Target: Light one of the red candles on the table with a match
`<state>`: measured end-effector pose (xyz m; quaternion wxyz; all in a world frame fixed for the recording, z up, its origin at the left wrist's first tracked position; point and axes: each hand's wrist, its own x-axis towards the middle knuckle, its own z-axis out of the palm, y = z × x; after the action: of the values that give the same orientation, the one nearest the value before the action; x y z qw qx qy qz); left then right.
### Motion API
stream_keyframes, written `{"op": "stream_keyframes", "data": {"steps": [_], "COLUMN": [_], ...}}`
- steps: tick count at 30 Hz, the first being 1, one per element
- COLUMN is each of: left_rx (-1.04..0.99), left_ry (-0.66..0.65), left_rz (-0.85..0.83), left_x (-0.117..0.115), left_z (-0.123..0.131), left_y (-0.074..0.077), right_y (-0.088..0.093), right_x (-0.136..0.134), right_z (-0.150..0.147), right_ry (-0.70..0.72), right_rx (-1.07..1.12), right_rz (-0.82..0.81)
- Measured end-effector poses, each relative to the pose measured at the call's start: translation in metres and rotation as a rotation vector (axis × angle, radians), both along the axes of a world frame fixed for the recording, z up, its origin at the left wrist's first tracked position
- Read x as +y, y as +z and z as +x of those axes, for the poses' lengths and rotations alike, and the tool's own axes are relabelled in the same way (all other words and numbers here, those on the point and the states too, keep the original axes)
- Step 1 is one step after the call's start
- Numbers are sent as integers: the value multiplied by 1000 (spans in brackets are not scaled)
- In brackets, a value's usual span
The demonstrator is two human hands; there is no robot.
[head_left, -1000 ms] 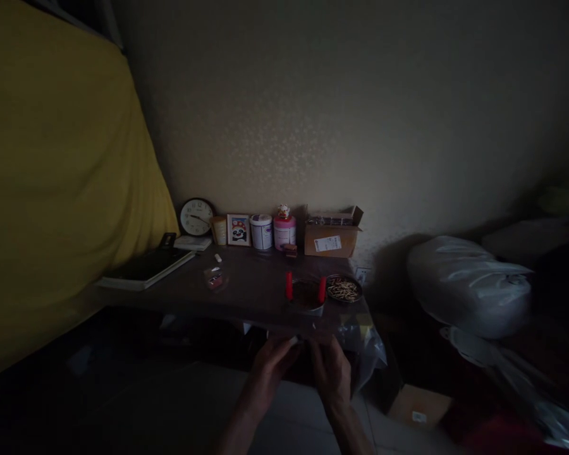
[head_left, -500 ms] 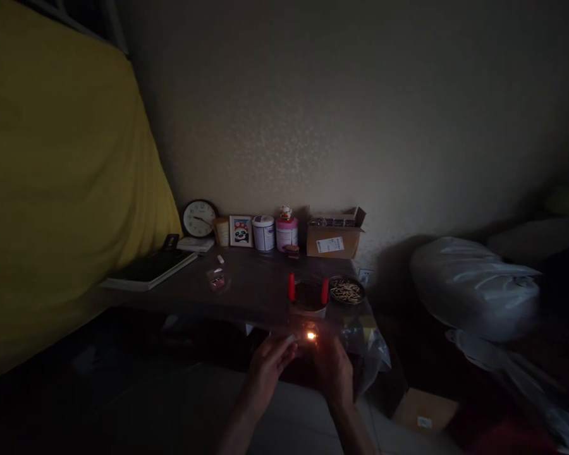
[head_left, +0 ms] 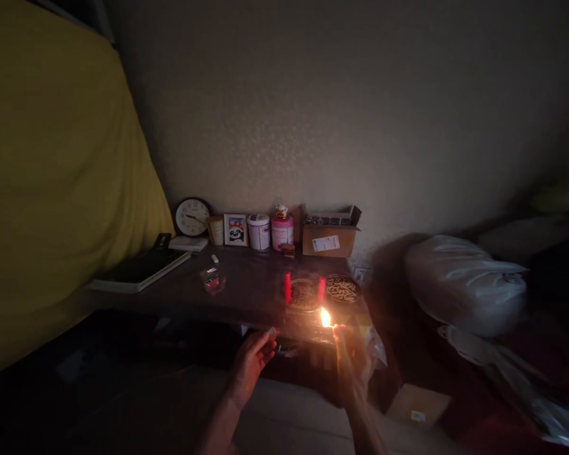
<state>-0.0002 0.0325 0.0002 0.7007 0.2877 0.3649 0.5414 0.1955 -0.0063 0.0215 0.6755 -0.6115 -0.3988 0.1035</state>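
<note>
My right hand (head_left: 353, 363) is closed on a burning match (head_left: 334, 326), blurred by motion. Its bright flame (head_left: 325, 317) burns just in front of the right-hand red candle (head_left: 322, 289). My left hand (head_left: 253, 361) is held apart to the left, fingers bent and pinching a small pale piece (head_left: 272, 331) whose kind I cannot make out. A second red candle (head_left: 287, 287) stands upright on the other side of a round, clear-rimmed dish (head_left: 305, 309). Beside them, a round dish (head_left: 329, 297) holds several loose matchsticks (head_left: 344, 291).
Along the wall on the dark table (head_left: 246, 284) stand a clock (head_left: 192, 216), a framed panda picture (head_left: 236, 230), two tubs (head_left: 258, 232) and a cardboard box (head_left: 329, 240). A small packet (head_left: 212, 282) lies left. White plastic bags (head_left: 459, 281) are at the right.
The flame has grown larger and brighter. My right hand has moved right with the match, away from my left hand, which has shifted slightly left. Candles and dishes are lit more strongly.
</note>
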Motion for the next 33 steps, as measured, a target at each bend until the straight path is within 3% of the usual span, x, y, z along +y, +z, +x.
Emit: {"op": "stream_keyframes", "data": {"steps": [5,13,23,33], "left_rx": [-16,-8,11,-4], "left_ry": [-19,-30,-40,-67], "left_rz": [-23,-55,-68,-64], "left_x": [1,-4,-3,-3], "left_z": [-7,-7,-7,-6], "left_y": [-11,-6,-11,-13], "right_y": [6,7,12,45], "right_x": [-3,-4,5,20], "right_z": [-4,-3,-4,-18], "right_ry": [12,84,171,361], "right_rx": [39,-21,-10,94], "right_rz": [-23,-1,-10,89]}}
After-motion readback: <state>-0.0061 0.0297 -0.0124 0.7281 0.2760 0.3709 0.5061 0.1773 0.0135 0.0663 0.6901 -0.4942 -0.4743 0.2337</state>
